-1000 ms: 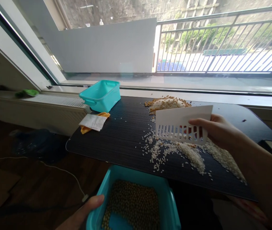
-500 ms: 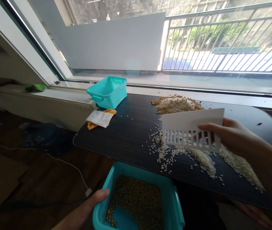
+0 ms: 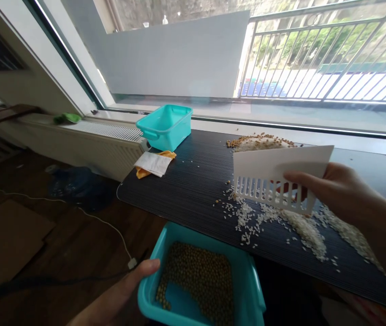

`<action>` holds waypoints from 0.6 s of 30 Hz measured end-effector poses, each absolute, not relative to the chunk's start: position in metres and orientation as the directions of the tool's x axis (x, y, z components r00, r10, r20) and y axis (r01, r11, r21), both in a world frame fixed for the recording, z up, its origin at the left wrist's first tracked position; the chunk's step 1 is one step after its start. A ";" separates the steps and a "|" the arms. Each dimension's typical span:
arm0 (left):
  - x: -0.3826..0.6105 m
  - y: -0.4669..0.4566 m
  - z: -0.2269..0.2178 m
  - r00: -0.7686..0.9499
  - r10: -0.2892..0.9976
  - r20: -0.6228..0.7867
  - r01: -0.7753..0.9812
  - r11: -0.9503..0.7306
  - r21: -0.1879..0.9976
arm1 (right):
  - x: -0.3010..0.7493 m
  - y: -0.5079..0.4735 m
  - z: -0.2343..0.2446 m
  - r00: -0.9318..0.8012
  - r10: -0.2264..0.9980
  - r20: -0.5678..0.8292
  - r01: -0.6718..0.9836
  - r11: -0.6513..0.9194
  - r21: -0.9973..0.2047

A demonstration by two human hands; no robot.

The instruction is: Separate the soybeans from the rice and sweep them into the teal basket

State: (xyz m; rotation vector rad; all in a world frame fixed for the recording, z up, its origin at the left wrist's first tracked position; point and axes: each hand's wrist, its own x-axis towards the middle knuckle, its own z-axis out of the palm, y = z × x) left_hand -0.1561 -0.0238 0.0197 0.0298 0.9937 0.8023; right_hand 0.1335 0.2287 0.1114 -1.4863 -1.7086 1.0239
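My left hand point(image 3: 128, 290) grips the left rim of a turquoise plastic basin point(image 3: 152, 301) just below the table's front edge, thumb over the rim and the other fingers hidden. Yellowish beans point(image 3: 199, 276) cover much of its bottom. In my right hand point(image 3: 325, 183) is a white slotted scraper point(image 3: 277, 163), its row of slots facing down, held above the tabletop. Below and around the scraper lie scattered rice grains point(image 3: 247, 217) and a ridge of rice point(image 3: 306, 231). Behind it rises a heap of rice and beans point(image 3: 264, 142), partly covered by the scraper.
A second turquoise basin point(image 3: 167, 129) stands at the back left of the dark table point(image 3: 193, 190). Beside it lies a folded white cloth point(image 3: 154, 163) on a yellow one. A radiator point(image 3: 111, 145) runs left of the table, under the window. A white cable point(image 3: 111, 224) trails over the floor.
The scraper in my right hand has shifted slightly relative to the rice and heap. The whole view has swung a little left. My left hand still grips the basin.
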 end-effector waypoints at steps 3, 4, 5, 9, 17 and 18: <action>-0.157 -0.025 0.019 0.260 0.608 -0.750 -0.581 0.719 0.381 | 0.126 0.221 0.114 -0.204 0.979 -0.009 0.481 0.092 -0.872; -0.157 -0.025 0.020 0.241 0.609 -0.755 -0.577 0.716 0.393 | 0.124 0.220 0.114 -0.211 0.978 0.004 0.473 0.105 -0.875; -0.157 -0.024 0.020 0.228 0.615 -0.755 -0.573 0.711 0.406 | 0.123 0.220 0.115 -0.205 0.978 0.023 0.467 0.119 -0.876; -0.158 -0.022 0.024 0.201 0.634 -0.747 -0.559 0.700 0.444 | 0.117 0.228 0.113 -0.102 0.987 0.127 0.508 0.162 -0.846; -0.161 -0.022 0.025 0.193 0.625 -0.756 -0.554 0.706 0.442 | 0.112 0.224 0.101 -0.189 0.977 0.098 0.628 0.197 -0.753; -0.161 -0.023 0.025 0.180 0.627 -0.758 -0.552 0.702 0.450 | 0.112 0.220 0.102 -0.202 0.974 0.098 0.623 0.205 -0.755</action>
